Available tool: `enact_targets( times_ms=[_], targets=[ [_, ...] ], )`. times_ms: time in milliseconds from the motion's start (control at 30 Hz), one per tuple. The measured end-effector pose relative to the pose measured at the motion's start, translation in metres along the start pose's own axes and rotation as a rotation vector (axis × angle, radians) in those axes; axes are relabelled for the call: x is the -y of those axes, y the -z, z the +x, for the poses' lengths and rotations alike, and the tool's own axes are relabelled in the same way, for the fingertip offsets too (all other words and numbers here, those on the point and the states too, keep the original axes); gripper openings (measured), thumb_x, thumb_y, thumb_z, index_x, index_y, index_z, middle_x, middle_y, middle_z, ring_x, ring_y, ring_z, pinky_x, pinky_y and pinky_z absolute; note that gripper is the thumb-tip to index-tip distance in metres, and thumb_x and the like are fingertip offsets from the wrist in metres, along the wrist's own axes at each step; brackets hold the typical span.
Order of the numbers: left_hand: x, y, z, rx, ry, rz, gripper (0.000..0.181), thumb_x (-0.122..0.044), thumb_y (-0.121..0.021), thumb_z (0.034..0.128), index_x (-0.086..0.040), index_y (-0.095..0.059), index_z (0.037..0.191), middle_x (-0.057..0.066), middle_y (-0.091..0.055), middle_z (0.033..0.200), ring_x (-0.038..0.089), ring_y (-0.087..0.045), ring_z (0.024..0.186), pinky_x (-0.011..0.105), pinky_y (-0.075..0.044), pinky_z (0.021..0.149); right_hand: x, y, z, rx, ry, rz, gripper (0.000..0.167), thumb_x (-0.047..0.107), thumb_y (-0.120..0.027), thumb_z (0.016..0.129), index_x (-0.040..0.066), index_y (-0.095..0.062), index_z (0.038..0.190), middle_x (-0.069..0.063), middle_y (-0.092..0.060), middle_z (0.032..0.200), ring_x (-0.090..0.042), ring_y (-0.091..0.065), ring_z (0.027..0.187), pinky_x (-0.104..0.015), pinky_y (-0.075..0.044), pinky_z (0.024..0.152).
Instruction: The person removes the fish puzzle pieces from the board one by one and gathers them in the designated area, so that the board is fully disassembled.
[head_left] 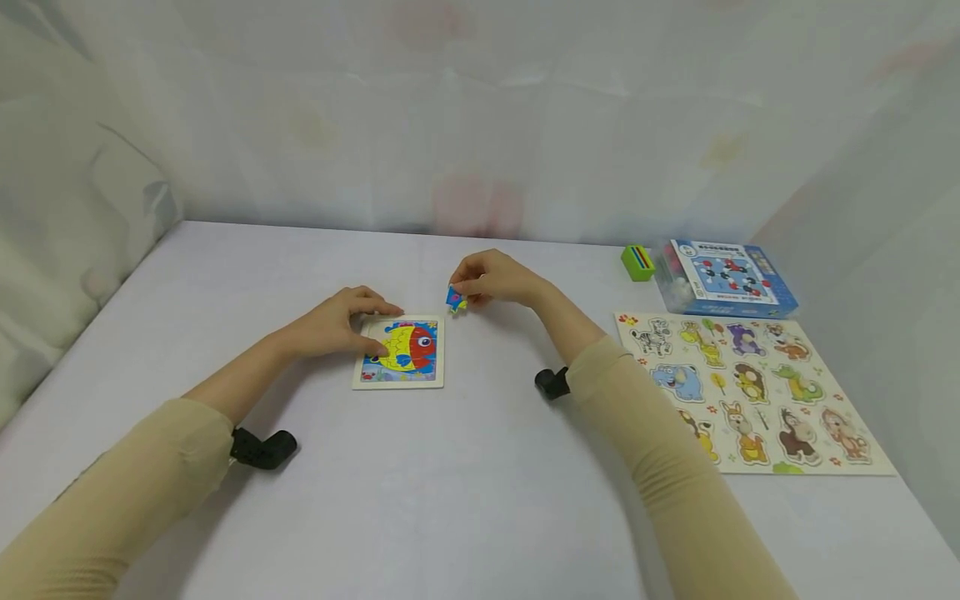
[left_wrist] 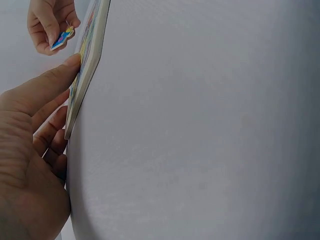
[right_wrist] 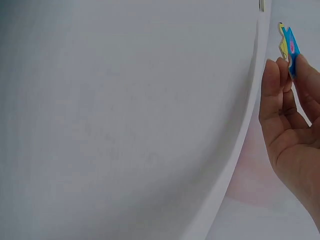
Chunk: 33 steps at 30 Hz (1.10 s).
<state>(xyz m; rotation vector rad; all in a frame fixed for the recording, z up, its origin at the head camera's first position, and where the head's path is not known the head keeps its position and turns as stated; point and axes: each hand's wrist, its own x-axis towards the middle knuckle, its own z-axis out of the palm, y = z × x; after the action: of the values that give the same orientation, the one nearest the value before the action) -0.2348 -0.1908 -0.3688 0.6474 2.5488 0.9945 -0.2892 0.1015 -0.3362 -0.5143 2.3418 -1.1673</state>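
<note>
A small square fish puzzle (head_left: pixel 397 385) in a pale wooden frame lies on the white table, showing a yellow fish with a red head. My left hand (head_left: pixel 333 327) holds this puzzle at its left side, thumb (left_wrist: pixel 67 70) on the picture and other fingers along the frame's edge. An unfilled pale area shows at the picture's upper left. Just beyond the upper right corner, my right hand (head_left: pixel 498 279) pinches a blue and yellow puzzle piece (head_left: pixel 455 300) with a pink spot between thumb and fingers. In the right wrist view, that piece (right_wrist: pixel 290 50) stands up from the fingertips.
To the right lies a large animal puzzle board (head_left: pixel 750 468) with several animal pictures. Behind it is a blue and clear box (head_left: pixel 727 275) with a molecule picture, and a small green block (head_left: pixel 637 263) with coloured stripes beside it. Pale curtains hang behind the table (head_left: pixel 420 500).
</note>
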Motion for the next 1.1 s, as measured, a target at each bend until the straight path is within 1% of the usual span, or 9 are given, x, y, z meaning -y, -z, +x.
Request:
enact_targets(
  times_ms=[233, 400, 467, 600, 767, 933, 1100],
  targets=[
    [0.001, -0.001, -0.001, 0.001, 0.018, 0.013, 0.058, -0.027, -0.082, 0.0786, -0.023, -0.063, 0.133, 0.008, -0.049, 0.137, 0.03, -0.035, 0.133, 0.053, -0.032, 0.109, -0.009, 0.01, -0.001, -0.028, -0.022, -0.022, 0.02, 0.019, -0.064, 0.096, 0.008, -0.07, 0.112, -0.004, -0.067, 0.098, -0.015, -0.062, 0.08, -0.023, -0.056, 0.077],
    [0.002, -0.001, 0.0, 0.003, 0.019, 0.027, 0.058, -0.029, -0.082, 0.0788, -0.025, -0.063, 0.133, 0.008, -0.049, 0.138, 0.031, -0.034, 0.134, 0.056, -0.032, 0.109, -0.01, 0.014, 0.0, -0.041, -0.06, -0.027, 0.021, 0.016, -0.064, 0.096, 0.008, -0.071, 0.113, -0.004, -0.069, 0.101, -0.014, -0.063, 0.08, -0.023, -0.056, 0.078],
    [0.002, -0.001, 0.0, 0.004, 0.021, 0.028, 0.058, -0.029, -0.082, 0.0787, -0.025, -0.063, 0.133, 0.008, -0.048, 0.138, 0.031, -0.033, 0.134, 0.057, -0.032, 0.11, -0.011, 0.016, 0.0, -0.05, -0.077, -0.038, 0.021, 0.016, -0.065, 0.095, 0.008, -0.072, 0.113, -0.004, -0.07, 0.102, -0.014, -0.064, 0.081, -0.023, -0.055, 0.08],
    [0.001, -0.001, -0.001, 0.004, 0.021, 0.026, 0.058, -0.029, -0.082, 0.0784, -0.026, -0.063, 0.133, 0.008, -0.049, 0.138, 0.031, -0.033, 0.135, 0.057, -0.032, 0.11, -0.012, 0.018, 0.001, -0.072, -0.091, -0.093, 0.021, 0.017, -0.067, 0.094, 0.009, -0.072, 0.112, -0.003, -0.07, 0.102, -0.012, -0.065, 0.08, -0.023, -0.055, 0.079],
    [0.001, 0.0, -0.001, 0.008, 0.019, 0.026, 0.057, -0.029, -0.081, 0.0788, -0.026, -0.063, 0.133, 0.008, -0.049, 0.138, 0.032, -0.033, 0.135, 0.056, -0.031, 0.109, -0.015, 0.019, 0.002, -0.113, -0.092, -0.153, 0.019, 0.018, -0.069, 0.092, 0.01, -0.074, 0.108, -0.001, -0.072, 0.094, -0.009, -0.065, 0.074, -0.021, -0.053, 0.074],
    [0.001, -0.001, 0.0, 0.007, 0.024, 0.026, 0.057, -0.027, -0.081, 0.0785, -0.025, -0.063, 0.133, 0.007, -0.048, 0.138, 0.031, -0.033, 0.136, 0.056, -0.031, 0.11, -0.018, 0.019, 0.002, -0.145, -0.094, -0.179, 0.017, 0.021, -0.072, 0.09, 0.011, -0.076, 0.103, 0.002, -0.072, 0.085, -0.007, -0.064, 0.071, -0.019, -0.051, 0.071],
    [0.001, -0.001, 0.0, 0.005, 0.022, 0.025, 0.057, -0.026, -0.082, 0.0784, -0.024, -0.064, 0.132, 0.008, -0.049, 0.138, 0.031, -0.033, 0.135, 0.055, -0.032, 0.11, -0.019, 0.018, 0.001, -0.162, -0.087, -0.202, 0.016, 0.023, -0.073, 0.09, 0.013, -0.077, 0.101, 0.004, -0.07, 0.081, -0.007, -0.061, 0.069, -0.019, -0.049, 0.068]
  ],
)
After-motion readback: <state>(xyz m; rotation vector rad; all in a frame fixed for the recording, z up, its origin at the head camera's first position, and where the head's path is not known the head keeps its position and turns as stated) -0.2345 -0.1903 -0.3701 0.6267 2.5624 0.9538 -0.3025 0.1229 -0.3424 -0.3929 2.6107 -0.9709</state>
